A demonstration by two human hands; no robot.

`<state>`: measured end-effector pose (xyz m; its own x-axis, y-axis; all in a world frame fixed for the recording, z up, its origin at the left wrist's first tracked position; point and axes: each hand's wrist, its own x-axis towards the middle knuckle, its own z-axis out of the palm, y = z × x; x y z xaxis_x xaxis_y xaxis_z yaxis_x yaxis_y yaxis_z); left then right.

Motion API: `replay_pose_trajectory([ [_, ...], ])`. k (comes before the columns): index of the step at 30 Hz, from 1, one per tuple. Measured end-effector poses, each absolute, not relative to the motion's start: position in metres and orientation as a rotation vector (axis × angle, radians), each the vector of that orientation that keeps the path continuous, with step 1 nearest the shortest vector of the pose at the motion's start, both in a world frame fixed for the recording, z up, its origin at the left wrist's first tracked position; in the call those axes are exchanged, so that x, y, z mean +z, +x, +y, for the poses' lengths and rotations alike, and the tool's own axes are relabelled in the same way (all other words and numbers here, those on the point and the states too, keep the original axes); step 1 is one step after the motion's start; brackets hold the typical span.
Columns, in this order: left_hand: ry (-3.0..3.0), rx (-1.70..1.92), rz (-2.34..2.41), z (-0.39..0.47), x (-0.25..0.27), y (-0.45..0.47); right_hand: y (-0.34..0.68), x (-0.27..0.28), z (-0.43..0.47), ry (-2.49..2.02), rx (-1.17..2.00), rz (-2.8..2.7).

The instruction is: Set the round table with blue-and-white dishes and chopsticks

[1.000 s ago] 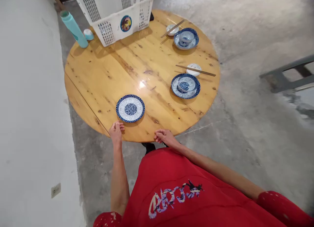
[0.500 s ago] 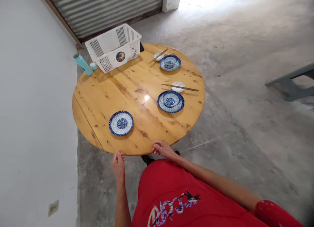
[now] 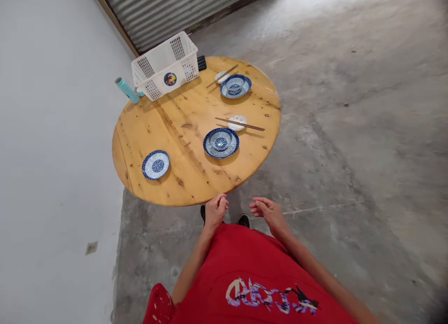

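Holds nothing in the slack, unclosed left grip (image 3: 215,212) or right grip (image 3: 272,215), near the tabletop (image 3: 189,188) edge. Has bowls (image 3: 221,139) already on two blue-rimmed plates (image 3: 232,149), with chopsticks (image 3: 255,127) across saucers (image 3: 240,119) just beside; lacks all three by the leftmost plate (image 3: 156,165).

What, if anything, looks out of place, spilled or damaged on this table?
I see nothing spilled or broken. The bare plate at the table's left looks odd: the near-right plate and far plate each hold a bowl, with chopsticks across a small dish alongside, but it has none.
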<state>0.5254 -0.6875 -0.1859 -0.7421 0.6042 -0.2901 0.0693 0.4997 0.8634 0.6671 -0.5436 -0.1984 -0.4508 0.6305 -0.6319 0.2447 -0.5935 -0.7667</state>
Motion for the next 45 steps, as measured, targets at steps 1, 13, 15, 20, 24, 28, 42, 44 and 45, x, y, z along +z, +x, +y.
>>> replay_pose_trajectory([
  [1, 0.617, 1.176, 2.154, -0.676, -0.185, 0.533, 0.677, -0.198, -0.537, -1.485, 2.125, -1.206],
  [13, 1.033, 0.890, 2.061, -0.541, -0.177, 0.556, 0.703, -0.200, -0.443, -1.479, 2.099, -1.020],
  [15, 1.060, 0.876, 2.030, -0.509, -0.176, 0.553, 0.698, -0.200, -0.415, -1.494, 2.066, -1.027],
  [20, 1.062, 0.911, 1.958, -0.417, -0.169, 0.543, 0.687, -0.192, -0.333, -1.578, 2.005, -1.135],
  [24, 1.036, 0.970, 1.921, -0.345, -0.158, 0.532, 0.681, -0.185, -0.270, -1.642, 2.022, -1.267],
  [28, 1.000, 1.003, 1.896, -0.292, -0.149, 0.520, 0.673, -0.187, -0.220, -1.697, 2.035, -1.294],
  [42, 0.564, 1.295, 2.084, -0.165, -0.153, 0.472, 0.565, -0.179, -0.063, -1.385, 2.305, -1.811],
  [44, 0.517, 1.337, 2.126, -0.134, -0.154, 0.462, 0.549, -0.176, -0.025, -1.310, 2.334, -1.845],
  [45, 0.487, 1.351, 2.144, -0.118, -0.154, 0.457, 0.542, -0.174, -0.004, -1.276, 2.338, -1.857],
])
